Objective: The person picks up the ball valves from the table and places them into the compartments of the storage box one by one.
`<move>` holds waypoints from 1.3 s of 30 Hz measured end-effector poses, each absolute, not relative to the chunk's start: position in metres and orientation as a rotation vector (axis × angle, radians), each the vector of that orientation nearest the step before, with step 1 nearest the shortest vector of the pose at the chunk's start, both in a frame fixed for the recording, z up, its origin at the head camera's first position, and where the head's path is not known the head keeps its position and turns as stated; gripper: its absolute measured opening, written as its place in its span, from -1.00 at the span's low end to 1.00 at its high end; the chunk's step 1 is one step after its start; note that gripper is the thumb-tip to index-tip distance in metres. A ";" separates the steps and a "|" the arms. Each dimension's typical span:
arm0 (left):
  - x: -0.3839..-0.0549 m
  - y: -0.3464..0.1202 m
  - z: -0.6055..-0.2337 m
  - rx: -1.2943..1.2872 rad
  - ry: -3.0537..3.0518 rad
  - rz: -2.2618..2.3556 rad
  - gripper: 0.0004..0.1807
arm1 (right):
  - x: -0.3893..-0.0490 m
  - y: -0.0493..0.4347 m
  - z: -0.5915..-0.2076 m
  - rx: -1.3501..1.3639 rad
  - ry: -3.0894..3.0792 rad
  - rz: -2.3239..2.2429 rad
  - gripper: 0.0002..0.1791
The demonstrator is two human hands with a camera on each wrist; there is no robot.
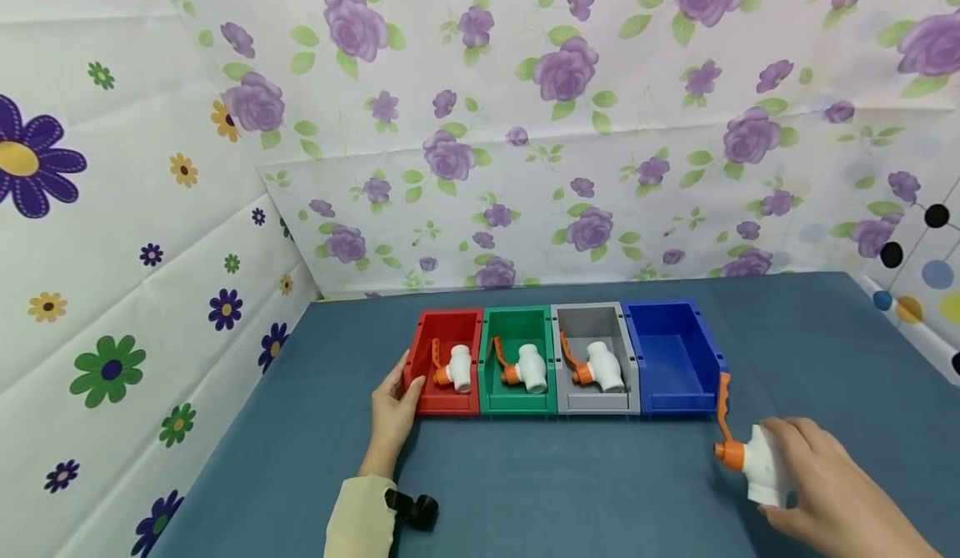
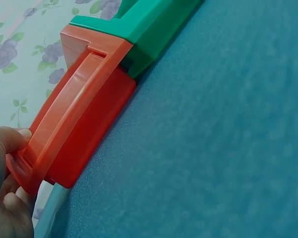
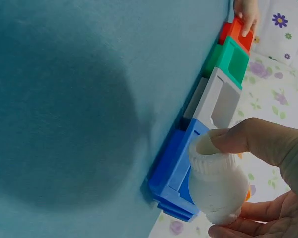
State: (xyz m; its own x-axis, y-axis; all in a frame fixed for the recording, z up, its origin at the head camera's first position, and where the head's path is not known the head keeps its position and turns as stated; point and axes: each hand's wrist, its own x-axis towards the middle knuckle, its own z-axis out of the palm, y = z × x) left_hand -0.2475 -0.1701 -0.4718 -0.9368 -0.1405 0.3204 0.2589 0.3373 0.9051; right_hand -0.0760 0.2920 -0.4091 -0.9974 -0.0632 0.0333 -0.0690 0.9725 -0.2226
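My left hand grips the left side wall of the red bin, thumb over the rim, as the left wrist view also shows. In my right hand is a white plastic ball valve with an orange lever handle, pinched between thumb and fingers. It hangs above the table, to the front right of the blue bin. Similar valves lie in the red bin, the green bin and the grey bin, one in each. The blue bin has nothing in it.
The green bin and grey bin stand between the red and blue ones, side by side in a row. Under them is a blue-grey table. Flower-patterned sheets hang behind and at the left.
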 end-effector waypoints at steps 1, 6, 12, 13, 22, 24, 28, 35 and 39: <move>-0.248 -0.170 -0.471 -0.101 -2.264 -1.637 -0.43 | -0.079 0.291 -0.407 0.109 -3.099 0.361 0.00; -0.248 -0.171 -0.470 -0.087 -2.265 -1.662 -0.42 | -0.090 0.282 -0.399 0.143 -3.090 0.393 0.00; -0.248 -0.172 -0.472 -0.112 -2.278 -1.667 -0.43 | -0.096 0.276 -0.396 0.247 -2.967 0.401 0.00; -0.247 -0.172 -0.472 -0.119 -2.278 -1.669 -0.43 | -0.098 0.275 -0.396 0.259 -2.959 0.403 0.00; -0.248 -0.175 -0.473 -0.139 -2.287 -1.647 -0.43 | -0.109 0.268 -0.396 0.291 -2.909 0.399 0.00; -0.248 -0.175 -0.473 -0.141 -2.281 -1.651 -0.43 | -0.111 0.268 -0.397 0.297 -2.909 0.390 0.00; -0.248 -0.175 -0.472 -0.131 -2.289 -1.643 -0.43 | -0.115 0.267 -0.398 0.312 -2.895 0.374 0.00; -0.249 -0.175 -0.471 -0.128 -2.272 -1.648 -0.44 | -0.123 0.264 -0.398 0.323 -2.850 0.368 -0.03; -0.249 -0.175 -0.473 -0.143 -2.270 -1.657 -0.43 | -0.126 0.262 -0.399 0.333 -2.802 0.374 -0.05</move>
State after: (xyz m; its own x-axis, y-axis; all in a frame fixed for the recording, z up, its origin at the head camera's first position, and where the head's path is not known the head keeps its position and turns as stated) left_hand -0.2493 -0.1749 -0.4726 -0.9419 -0.1092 0.3177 0.2692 0.3200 0.9083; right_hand -0.1265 0.2624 -0.3990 -0.9300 -0.1869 0.3165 -0.2634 0.9395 -0.2191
